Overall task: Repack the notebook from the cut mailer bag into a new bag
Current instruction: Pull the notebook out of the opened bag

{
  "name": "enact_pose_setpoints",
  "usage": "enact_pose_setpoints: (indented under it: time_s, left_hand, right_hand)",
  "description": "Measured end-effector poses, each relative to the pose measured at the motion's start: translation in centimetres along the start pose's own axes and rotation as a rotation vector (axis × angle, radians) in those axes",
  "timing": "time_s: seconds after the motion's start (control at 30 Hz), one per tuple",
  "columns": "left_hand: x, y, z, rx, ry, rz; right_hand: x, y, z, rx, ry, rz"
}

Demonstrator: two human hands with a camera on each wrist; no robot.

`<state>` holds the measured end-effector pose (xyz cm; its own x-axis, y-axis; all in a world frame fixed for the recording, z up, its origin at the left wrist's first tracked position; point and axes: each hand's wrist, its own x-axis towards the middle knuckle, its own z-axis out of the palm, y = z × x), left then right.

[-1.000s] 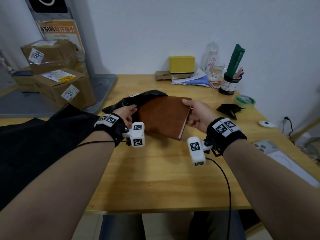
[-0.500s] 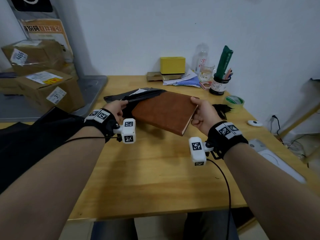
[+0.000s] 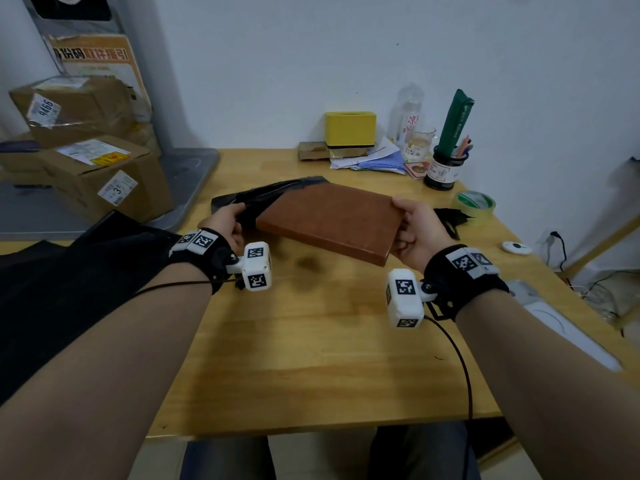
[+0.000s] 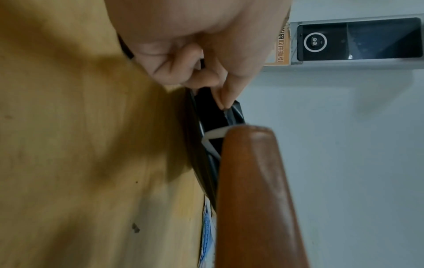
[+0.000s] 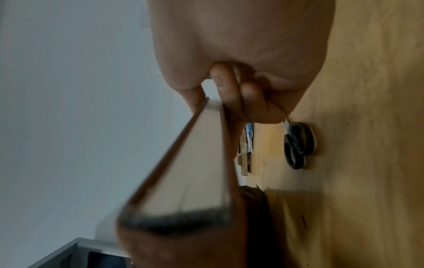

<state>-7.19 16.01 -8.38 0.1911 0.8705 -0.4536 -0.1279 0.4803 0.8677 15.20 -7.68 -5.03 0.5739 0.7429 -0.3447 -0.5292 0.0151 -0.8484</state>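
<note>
A brown notebook (image 3: 332,221) hangs tilted just above the wooden table (image 3: 311,358), almost fully out of the black cut mailer bag (image 3: 266,197). My right hand (image 3: 400,221) grips the notebook's right edge, thumb on top and fingers underneath. My left hand (image 3: 239,216) pinches the bag's open edge beside the notebook's left corner. In the left wrist view, the left hand (image 4: 220,94) pinches the black bag (image 4: 215,117), with the notebook's spine (image 4: 252,190) just past it. The right wrist view shows the right hand (image 5: 229,98) clamped on the notebook's (image 5: 190,163) page edge.
Black material (image 3: 52,289) lies at the table's left. Cardboard boxes (image 3: 104,181) stand beyond it. Along the back are a yellow box (image 3: 349,128), papers, a glass and a pen jar (image 3: 445,171). A green tape roll (image 3: 474,202), a black scrap (image 3: 450,218) and scissors (image 5: 298,145) lie at the right.
The notebook has slid rightward, further out of the black bag, pulled by my right hand. My left hand has kept hold of the bag's edge.
</note>
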Motion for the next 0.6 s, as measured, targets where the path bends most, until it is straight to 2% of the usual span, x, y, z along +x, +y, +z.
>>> enact_pose_setpoints:
  time_s: [0.1,0.3,0.4,0.6]
  left_hand:
    - [0.4,0.5,-0.1,0.001,0.055,0.02]
    - [0.9,0.6,-0.6,0.069,-0.024,-0.054]
    - [0.8,0.5,-1.0,0.078,-0.075,-0.11]
    - [-1.9,0.6,-0.1,-0.041,-0.035,-0.055]
  right_hand:
    - [-0.5,-0.1,-0.5,-0.019,-0.013,0.021]
    - [-1.4,-1.4,-2.4,-0.01,-0.023,0.035]
    - [-1.2,-1.7,-3.1,0.064,-0.017,0.014]
    - [0.3,-1.6,-2.4,0.316,0.033,-0.02]
